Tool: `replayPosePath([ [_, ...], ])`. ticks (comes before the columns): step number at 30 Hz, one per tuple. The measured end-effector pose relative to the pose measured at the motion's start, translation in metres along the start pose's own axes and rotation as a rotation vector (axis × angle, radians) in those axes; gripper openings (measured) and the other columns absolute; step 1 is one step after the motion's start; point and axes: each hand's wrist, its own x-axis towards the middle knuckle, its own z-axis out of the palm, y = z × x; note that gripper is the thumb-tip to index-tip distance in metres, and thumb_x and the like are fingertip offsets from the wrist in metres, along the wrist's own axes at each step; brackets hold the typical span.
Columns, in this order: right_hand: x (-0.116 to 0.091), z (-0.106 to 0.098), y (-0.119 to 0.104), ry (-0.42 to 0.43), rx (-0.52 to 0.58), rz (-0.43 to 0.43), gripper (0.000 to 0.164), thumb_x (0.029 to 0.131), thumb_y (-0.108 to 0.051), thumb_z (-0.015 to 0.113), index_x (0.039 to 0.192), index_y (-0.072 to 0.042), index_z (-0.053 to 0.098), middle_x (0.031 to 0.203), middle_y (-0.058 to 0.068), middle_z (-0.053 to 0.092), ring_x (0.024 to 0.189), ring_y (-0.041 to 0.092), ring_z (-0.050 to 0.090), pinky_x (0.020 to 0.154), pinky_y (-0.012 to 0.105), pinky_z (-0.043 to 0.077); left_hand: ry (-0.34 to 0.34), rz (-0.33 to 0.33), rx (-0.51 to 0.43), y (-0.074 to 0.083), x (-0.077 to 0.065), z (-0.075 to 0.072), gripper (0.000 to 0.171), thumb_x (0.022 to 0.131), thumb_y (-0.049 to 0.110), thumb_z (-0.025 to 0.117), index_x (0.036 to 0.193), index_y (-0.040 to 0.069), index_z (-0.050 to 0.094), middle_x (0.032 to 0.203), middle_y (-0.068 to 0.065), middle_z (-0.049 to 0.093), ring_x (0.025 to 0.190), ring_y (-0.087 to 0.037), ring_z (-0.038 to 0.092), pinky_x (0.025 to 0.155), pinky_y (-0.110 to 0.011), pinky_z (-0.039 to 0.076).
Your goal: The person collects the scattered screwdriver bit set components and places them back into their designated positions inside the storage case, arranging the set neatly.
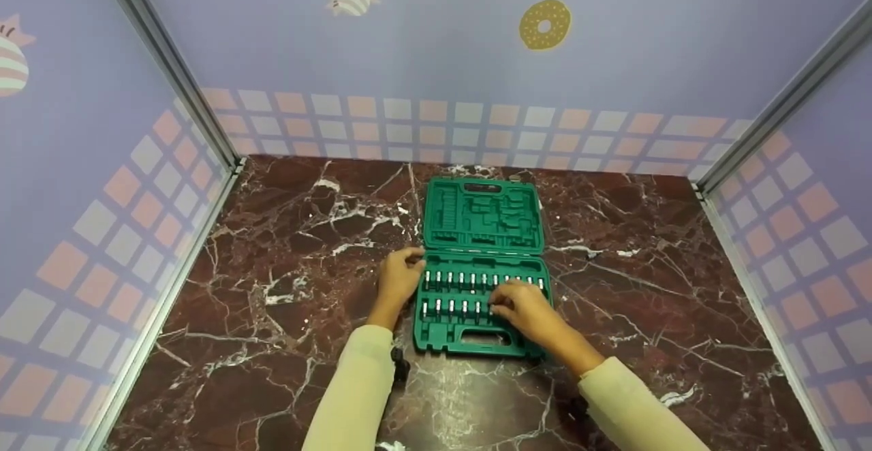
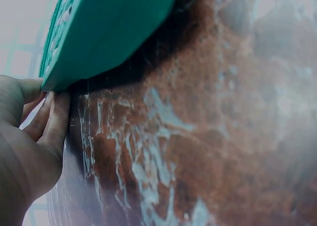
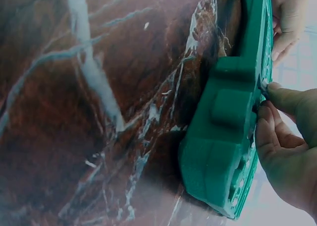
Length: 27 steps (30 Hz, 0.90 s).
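Note:
An open green plastic case (image 1: 439,336) lies on the marbled surface, its moulded lid (image 1: 480,214) folded back behind it. Small metal socket bits stand in two rows in the base, an upper row (image 1: 461,279) and a shorter lower row (image 1: 451,309). At the base's left edge, my left hand (image 1: 399,277) pinches the rim, thumb on the side and fingers lower down in the left wrist view. My right hand (image 1: 524,306) is over the right end of the lower row. Between its thumb and fingertips it pinches a silver socket bit (image 3: 265,84), mostly hidden by the fingers.
Dark red marbled tabletop (image 1: 327,246) surrounds the case. Purple printed panels (image 1: 436,49) wall in the back and both sides, with metal posts (image 1: 177,69) at the corners. The case handle slot (image 1: 485,336) faces my body.

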Motion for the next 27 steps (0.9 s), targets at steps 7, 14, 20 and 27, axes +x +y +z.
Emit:
replayPosePath([
  [7, 0.001, 0.002, 0.000, 0.012, -0.009, 0.000, 0.010, 0.085, -0.004, 0.083, 0.090, -0.005, 0.075, 0.091, 0.009, 0.068, 0.080, 0.023, 0.070, 0.070, 0.034, 0.060, -0.006, 0.007, -0.017, 0.001, -0.001, 0.000, 0.021, 0.096, 0.010, 0.074, 0.116, 0.011, 0.079, 0.103, -0.008, 0.078, 0.096, -0.026, 0.073, 0.085, -0.044, 0.059],
  [14, 0.003, 0.000, -0.002, -0.007, 0.003, 0.023, 0.012, 0.085, -0.004, 0.083, 0.093, -0.004, 0.074, 0.093, 0.009, 0.065, 0.082, 0.026, 0.070, 0.073, 0.036, 0.061, -0.018, 0.000, -0.026, 0.001, -0.001, -0.001, 0.022, 0.098, 0.010, 0.071, 0.118, 0.009, 0.078, 0.105, -0.010, 0.076, 0.097, -0.027, 0.071, 0.084, -0.045, 0.058],
  [20, 0.009, 0.000, -0.002, -0.030, 0.008, 0.071, 0.014, 0.086, -0.006, 0.082, 0.098, -0.005, 0.074, 0.096, 0.010, 0.064, 0.087, 0.028, 0.069, 0.077, 0.042, 0.060, -0.008, 0.001, -0.021, 0.001, 0.000, -0.001, 0.022, 0.097, 0.009, 0.072, 0.118, 0.009, 0.078, 0.105, -0.009, 0.077, 0.097, -0.027, 0.072, 0.085, -0.045, 0.058],
  [27, 0.015, -0.004, -0.002, -0.087, 0.026, 0.134, 0.017, 0.086, -0.006, 0.083, 0.099, -0.006, 0.074, 0.096, 0.009, 0.065, 0.088, 0.026, 0.067, 0.078, 0.044, 0.059, 0.006, 0.014, 0.002, 0.001, 0.000, 0.000, 0.020, 0.096, 0.010, 0.074, 0.115, 0.011, 0.079, 0.102, -0.007, 0.078, 0.094, -0.025, 0.073, 0.084, -0.044, 0.058],
])
